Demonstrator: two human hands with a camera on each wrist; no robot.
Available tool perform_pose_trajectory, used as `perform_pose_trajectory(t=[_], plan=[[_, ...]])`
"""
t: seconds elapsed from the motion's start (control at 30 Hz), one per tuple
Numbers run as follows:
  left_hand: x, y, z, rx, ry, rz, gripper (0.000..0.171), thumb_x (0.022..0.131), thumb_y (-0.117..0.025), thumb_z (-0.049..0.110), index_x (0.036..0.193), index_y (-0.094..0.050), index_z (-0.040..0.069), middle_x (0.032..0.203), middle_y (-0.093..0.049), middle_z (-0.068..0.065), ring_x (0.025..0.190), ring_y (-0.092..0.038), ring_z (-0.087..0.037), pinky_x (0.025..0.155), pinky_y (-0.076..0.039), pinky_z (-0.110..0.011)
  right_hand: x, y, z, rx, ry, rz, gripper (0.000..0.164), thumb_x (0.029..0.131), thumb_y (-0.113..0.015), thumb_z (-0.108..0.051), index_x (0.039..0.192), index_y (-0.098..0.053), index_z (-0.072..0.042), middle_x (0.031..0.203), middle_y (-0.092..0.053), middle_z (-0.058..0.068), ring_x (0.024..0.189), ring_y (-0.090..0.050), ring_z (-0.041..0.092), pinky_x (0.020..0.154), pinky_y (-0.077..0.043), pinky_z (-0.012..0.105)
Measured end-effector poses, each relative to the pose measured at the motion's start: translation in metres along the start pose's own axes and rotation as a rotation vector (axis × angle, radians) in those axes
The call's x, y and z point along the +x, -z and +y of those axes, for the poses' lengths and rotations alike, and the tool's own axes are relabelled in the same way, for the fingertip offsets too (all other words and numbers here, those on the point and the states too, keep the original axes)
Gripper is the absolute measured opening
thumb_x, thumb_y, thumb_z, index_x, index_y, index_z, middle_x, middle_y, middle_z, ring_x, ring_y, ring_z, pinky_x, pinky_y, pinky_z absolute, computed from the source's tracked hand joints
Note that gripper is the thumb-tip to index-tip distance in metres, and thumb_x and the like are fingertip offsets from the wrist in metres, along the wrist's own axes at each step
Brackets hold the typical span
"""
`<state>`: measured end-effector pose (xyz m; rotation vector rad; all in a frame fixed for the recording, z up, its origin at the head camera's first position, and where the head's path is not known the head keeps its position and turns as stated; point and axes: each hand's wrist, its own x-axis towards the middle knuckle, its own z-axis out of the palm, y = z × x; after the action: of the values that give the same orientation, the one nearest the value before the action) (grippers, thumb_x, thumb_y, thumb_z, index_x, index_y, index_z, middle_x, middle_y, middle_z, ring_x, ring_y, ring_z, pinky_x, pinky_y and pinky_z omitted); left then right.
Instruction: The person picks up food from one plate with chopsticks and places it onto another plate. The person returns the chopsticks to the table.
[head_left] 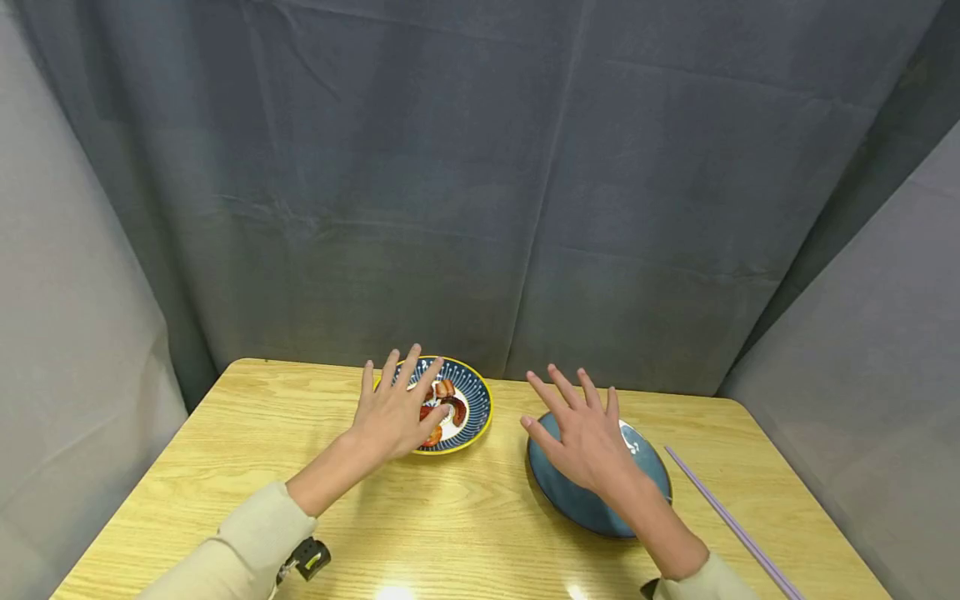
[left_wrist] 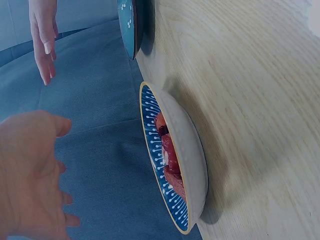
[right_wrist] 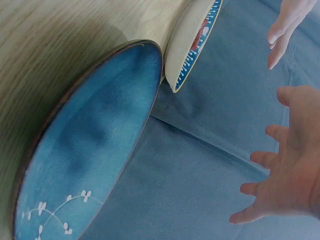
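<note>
My left hand (head_left: pixel 393 414) hovers with spread fingers above a patterned blue-and-white bowl (head_left: pixel 474 415) with a yellow rim. Several reddish-brown food pieces (head_left: pixel 457 410), some like sliced meat, lie in that bowl; my hand hides part of them in the head view. To the right, my right hand (head_left: pixel 585 433) is held with fingers spread over a plain blue plate (head_left: pixel 592 508) with a white sprig pattern. Both wrist views show a gap between the hands and the dishes, and neither hand holds anything. In the left wrist view the bowl (left_wrist: pixel 197 155) stands upright on the table.
A pair of light purple chopsticks (head_left: pixel 731 521) lies slantwise on the wooden table (head_left: pixel 450 533), right of the plate. Dark grey curtain (head_left: pixel 420 192) hangs behind the table, with paler cloth (head_left: pixel 870 333) at both sides.
</note>
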<state>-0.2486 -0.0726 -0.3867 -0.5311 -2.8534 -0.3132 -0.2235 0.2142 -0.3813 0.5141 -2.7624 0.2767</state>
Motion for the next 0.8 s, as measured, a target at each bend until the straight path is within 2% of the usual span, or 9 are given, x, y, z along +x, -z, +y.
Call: perform_pose_trajectory(t=[0.2,0.33,0.43,0.6,0.8], plan=[[0.000,-0.004,-0.004,0.017,0.005,-0.002,0.070,0.098,-0.050,0.055,0.156,-0.034,0.020,0.161,-0.022,-0.018,0.145,-0.019,-0.044,0.109,-0.011,-0.070,-0.004,-0.002,0.003,0.009,-0.023,-0.019,0.065,0.098,-0.048,-0.058,0.155,-0.035,-0.031,0.160,-0.031,0.007,0.145,-0.018,0.046,0.102,-0.008,0.078],[-0.003,-0.008,-0.011,0.002,0.034,-0.010,0.072,0.099,-0.049,0.054,0.154,-0.036,0.011,0.158,-0.028,-0.020,0.142,-0.025,-0.045,0.108,-0.016,-0.069,-0.010,-0.003,0.007,0.021,-0.040,-0.034,0.064,0.099,-0.049,-0.056,0.155,-0.035,-0.031,0.159,-0.032,0.009,0.144,-0.020,0.046,0.102,-0.008,0.078],[-0.005,-0.011,-0.018,-0.044,0.058,-0.022,0.072,0.100,-0.050,0.050,0.151,-0.036,0.002,0.155,-0.031,-0.023,0.140,-0.028,-0.044,0.108,-0.019,-0.067,-0.014,-0.002,0.012,0.031,-0.045,-0.034,0.062,0.099,-0.052,-0.052,0.154,-0.037,-0.030,0.157,-0.035,0.010,0.142,-0.024,0.048,0.102,-0.009,0.078],[-0.010,-0.017,-0.029,-0.086,0.070,-0.021,0.068,0.100,-0.053,0.042,0.145,-0.037,-0.008,0.148,-0.037,-0.029,0.135,-0.036,-0.045,0.105,-0.029,-0.063,-0.020,-0.004,0.023,0.035,-0.030,-0.038,0.060,0.098,-0.058,-0.045,0.152,-0.042,-0.024,0.152,-0.042,0.015,0.137,-0.033,0.051,0.101,-0.016,0.077],[-0.010,-0.025,-0.037,-0.102,0.069,0.010,0.061,0.099,-0.055,0.036,0.135,-0.043,-0.012,0.133,-0.047,-0.030,0.122,-0.047,-0.046,0.098,-0.039,-0.058,-0.025,-0.005,0.033,0.030,-0.047,-0.048,0.059,0.097,-0.061,-0.040,0.150,-0.045,-0.020,0.148,-0.046,0.018,0.132,-0.039,0.051,0.100,-0.025,0.073]])
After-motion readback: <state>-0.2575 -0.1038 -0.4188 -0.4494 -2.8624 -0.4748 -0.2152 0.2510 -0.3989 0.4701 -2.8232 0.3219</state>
